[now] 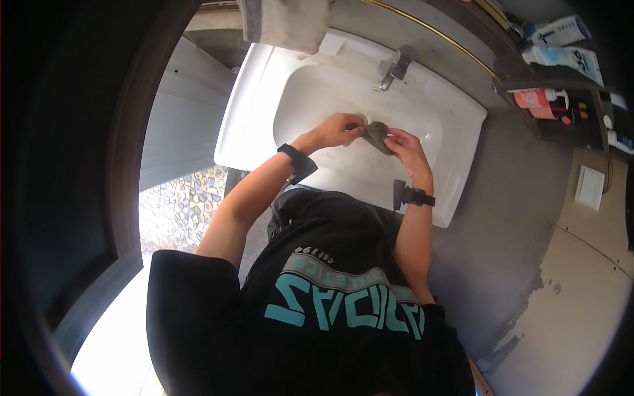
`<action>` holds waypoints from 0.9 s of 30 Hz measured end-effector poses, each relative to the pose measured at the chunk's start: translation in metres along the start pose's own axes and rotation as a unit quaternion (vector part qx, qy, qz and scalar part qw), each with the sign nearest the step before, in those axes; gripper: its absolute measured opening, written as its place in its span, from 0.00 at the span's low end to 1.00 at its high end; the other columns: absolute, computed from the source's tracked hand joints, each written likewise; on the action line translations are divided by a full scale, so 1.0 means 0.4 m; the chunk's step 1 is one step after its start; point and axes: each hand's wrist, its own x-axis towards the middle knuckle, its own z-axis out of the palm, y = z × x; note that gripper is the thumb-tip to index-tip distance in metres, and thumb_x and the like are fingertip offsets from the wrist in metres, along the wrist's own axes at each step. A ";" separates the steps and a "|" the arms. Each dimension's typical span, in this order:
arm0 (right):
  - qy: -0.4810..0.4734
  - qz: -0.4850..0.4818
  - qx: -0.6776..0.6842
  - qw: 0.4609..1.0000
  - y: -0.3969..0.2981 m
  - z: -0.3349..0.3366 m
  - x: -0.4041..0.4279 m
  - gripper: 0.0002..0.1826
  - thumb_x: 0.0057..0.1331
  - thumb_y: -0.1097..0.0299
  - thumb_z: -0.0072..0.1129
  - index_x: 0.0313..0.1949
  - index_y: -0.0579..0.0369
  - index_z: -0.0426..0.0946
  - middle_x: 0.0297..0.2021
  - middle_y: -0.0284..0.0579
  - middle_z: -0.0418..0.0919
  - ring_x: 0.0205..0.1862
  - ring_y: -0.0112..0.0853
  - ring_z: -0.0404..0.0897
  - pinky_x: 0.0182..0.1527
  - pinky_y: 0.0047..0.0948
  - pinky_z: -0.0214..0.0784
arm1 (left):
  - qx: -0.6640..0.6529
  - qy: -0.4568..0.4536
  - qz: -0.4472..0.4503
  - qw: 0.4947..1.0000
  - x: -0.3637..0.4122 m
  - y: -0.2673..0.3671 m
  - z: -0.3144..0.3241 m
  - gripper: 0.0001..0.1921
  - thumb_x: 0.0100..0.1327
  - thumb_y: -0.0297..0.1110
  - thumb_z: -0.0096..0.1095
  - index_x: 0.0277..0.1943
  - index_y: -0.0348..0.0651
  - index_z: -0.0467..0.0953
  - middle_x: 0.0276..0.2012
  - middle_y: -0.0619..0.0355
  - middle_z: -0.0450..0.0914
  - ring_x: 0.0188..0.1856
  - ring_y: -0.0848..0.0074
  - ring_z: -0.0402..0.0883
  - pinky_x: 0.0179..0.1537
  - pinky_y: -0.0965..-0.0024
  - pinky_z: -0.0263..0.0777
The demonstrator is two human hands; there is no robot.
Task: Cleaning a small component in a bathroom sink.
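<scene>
A small, crumpled olive-brown piece of cloth [378, 136] hangs between my two hands above the basin of a white washbasin [327, 171]. My left hand [339, 129] pinches its left end between thumb and fingers. On the other side, my right hand [408, 151] grips its right edge, with the thumb and fingertips against the fabric. Beyond the hands, at the back rim, stands a chrome faucet [395, 69]; no running water can be made out under its spout. The drain area is partly covered by my left hand and the cloth.
A towel [290, 24] hangs over the basin's back left corner. Behind the faucet runs a brass-coloured rail [436, 32]. Dark shelves at the upper right hold tubes [564, 59] and a pink pump bottle [537, 104]. A white wall switch [589, 188] is at the right.
</scene>
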 end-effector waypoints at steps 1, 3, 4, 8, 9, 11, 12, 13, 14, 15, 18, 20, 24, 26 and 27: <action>-0.006 0.008 0.019 1.000 0.003 0.006 0.003 0.21 0.63 0.71 0.60 0.55 0.62 0.71 0.41 0.41 0.79 0.39 0.24 0.77 0.44 0.24 0.69 | 0.005 -0.006 0.000 1.000 -0.002 -0.002 -0.002 0.11 0.63 0.34 0.56 0.40 0.34 0.77 0.28 0.55 0.77 0.29 0.74 0.74 0.34 0.69 0.69; -0.017 0.012 0.075 0.997 0.016 0.007 0.004 0.19 0.64 0.70 0.60 0.54 0.62 0.72 0.41 0.40 0.79 0.40 0.24 0.76 0.44 0.23 0.68 | -0.022 0.074 0.102 0.992 -0.011 0.006 -0.006 0.11 0.63 0.34 0.57 0.40 0.33 0.77 0.29 0.56 0.77 0.29 0.75 0.72 0.33 0.71 0.68; -0.031 0.018 0.124 0.992 0.026 0.003 0.006 0.18 0.64 0.69 0.60 0.52 0.61 0.73 0.41 0.38 0.78 0.41 0.23 0.75 0.43 0.23 0.68 | 0.002 0.068 0.094 0.993 -0.015 0.016 -0.015 0.10 0.63 0.34 0.58 0.39 0.34 0.77 0.28 0.58 0.77 0.28 0.78 0.71 0.34 0.74 0.67; -0.028 -0.002 0.145 0.989 0.060 -0.020 0.022 0.15 0.65 0.66 0.59 0.49 0.57 0.74 0.40 0.33 0.77 0.42 0.22 0.75 0.44 0.23 0.68 | -0.034 -0.013 -0.068 0.997 -0.028 0.059 -0.031 0.10 0.64 0.35 0.58 0.38 0.34 0.77 0.27 0.61 0.76 0.29 0.82 0.70 0.34 0.76 0.65; -0.034 0.003 0.122 0.992 0.059 -0.003 0.020 0.14 0.66 0.64 0.58 0.48 0.55 0.75 0.39 0.32 0.77 0.42 0.22 0.74 0.44 0.24 0.67 | -0.037 0.004 -0.065 0.997 -0.041 0.051 -0.026 0.11 0.63 0.35 0.59 0.38 0.34 0.77 0.26 0.62 0.76 0.29 0.83 0.70 0.32 0.76 0.65; -0.034 0.003 0.109 0.993 0.050 0.023 0.018 0.13 0.66 0.63 0.57 0.47 0.54 0.75 0.37 0.31 0.76 0.42 0.22 0.74 0.45 0.25 0.67 | -0.031 0.010 -0.063 0.997 -0.049 0.039 -0.019 0.12 0.63 0.36 0.59 0.38 0.33 0.77 0.24 0.62 0.76 0.28 0.83 0.71 0.30 0.76 0.65; -0.054 0.023 0.099 0.993 0.044 0.031 0.017 0.13 0.66 0.61 0.56 0.47 0.52 0.75 0.37 0.30 0.77 0.41 0.22 0.74 0.44 0.25 0.66 | -0.062 0.043 -0.036 0.997 -0.050 0.034 -0.015 0.12 0.63 0.36 0.59 0.38 0.33 0.77 0.25 0.63 0.76 0.28 0.84 0.71 0.30 0.77 0.65; -0.073 0.043 0.088 0.992 0.037 0.036 0.016 0.13 0.67 0.59 0.56 0.47 0.50 0.76 0.37 0.30 0.77 0.41 0.21 0.74 0.44 0.25 0.65 | -0.093 0.074 -0.010 0.993 -0.050 0.029 -0.013 0.12 0.64 0.36 0.58 0.38 0.33 0.77 0.25 0.63 0.76 0.28 0.84 0.71 0.30 0.77 0.64; -0.068 0.039 0.099 0.992 0.029 0.040 0.015 0.13 0.67 0.59 0.56 0.47 0.50 0.76 0.37 0.30 0.77 0.41 0.21 0.74 0.44 0.25 0.65 | -0.086 0.064 -0.011 0.994 -0.051 0.023 -0.014 0.12 0.64 0.36 0.58 0.38 0.33 0.77 0.25 0.63 0.76 0.28 0.84 0.71 0.30 0.77 0.64; -0.091 0.072 0.056 0.992 0.025 0.039 0.016 0.13 0.67 0.59 0.55 0.47 0.50 0.76 0.39 0.30 0.77 0.42 0.22 0.74 0.45 0.24 0.65 | -0.063 0.063 -0.021 0.996 -0.051 0.026 -0.016 0.11 0.65 0.35 0.58 0.38 0.33 0.77 0.26 0.64 0.76 0.29 0.85 0.71 0.31 0.77 0.65; -0.104 0.113 0.023 0.988 0.026 0.049 0.003 0.13 0.67 0.58 0.56 0.46 0.49 0.76 0.40 0.30 0.77 0.42 0.21 0.74 0.45 0.24 0.64 | -0.047 0.063 -0.037 0.996 -0.059 0.036 -0.012 0.11 0.66 0.34 0.57 0.38 0.33 0.77 0.27 0.64 0.77 0.30 0.85 0.71 0.32 0.78 0.65; -0.094 0.121 0.032 0.988 0.037 0.048 0.003 0.12 0.66 0.57 0.57 0.45 0.49 0.77 0.39 0.30 0.77 0.42 0.21 0.74 0.45 0.24 0.63 | -0.054 0.065 -0.042 0.996 -0.058 0.046 -0.012 0.11 0.66 0.34 0.57 0.38 0.33 0.77 0.28 0.64 0.77 0.30 0.85 0.71 0.32 0.78 0.65; -0.170 0.110 0.168 0.965 0.149 0.047 0.047 0.13 0.66 0.55 0.58 0.42 0.47 0.76 0.40 0.29 0.77 0.44 0.21 0.73 0.45 0.24 0.63 | -0.037 0.068 -0.073 0.994 -0.069 0.022 -0.030 0.10 0.66 0.33 0.56 0.37 0.32 0.76 0.28 0.63 0.78 0.31 0.85 0.71 0.34 0.79 0.65; -0.176 0.089 0.212 0.957 0.196 0.033 0.064 0.13 0.66 0.54 0.58 0.42 0.48 0.76 0.41 0.30 0.76 0.44 0.21 0.72 0.46 0.24 0.63 | -0.010 0.057 -0.086 0.995 -0.067 0.018 -0.033 0.10 0.66 0.33 0.56 0.36 0.32 0.76 0.28 0.62 0.78 0.32 0.85 0.72 0.34 0.79 0.65; -0.191 0.046 0.248 0.949 0.204 0.030 0.065 0.13 0.66 0.54 0.57 0.43 0.48 0.75 0.41 0.31 0.76 0.44 0.22 0.73 0.46 0.25 0.63 | 0.002 0.056 -0.094 0.994 -0.072 0.017 -0.035 0.10 0.66 0.33 0.56 0.36 0.32 0.76 0.28 0.63 0.78 0.32 0.85 0.72 0.35 0.78 0.65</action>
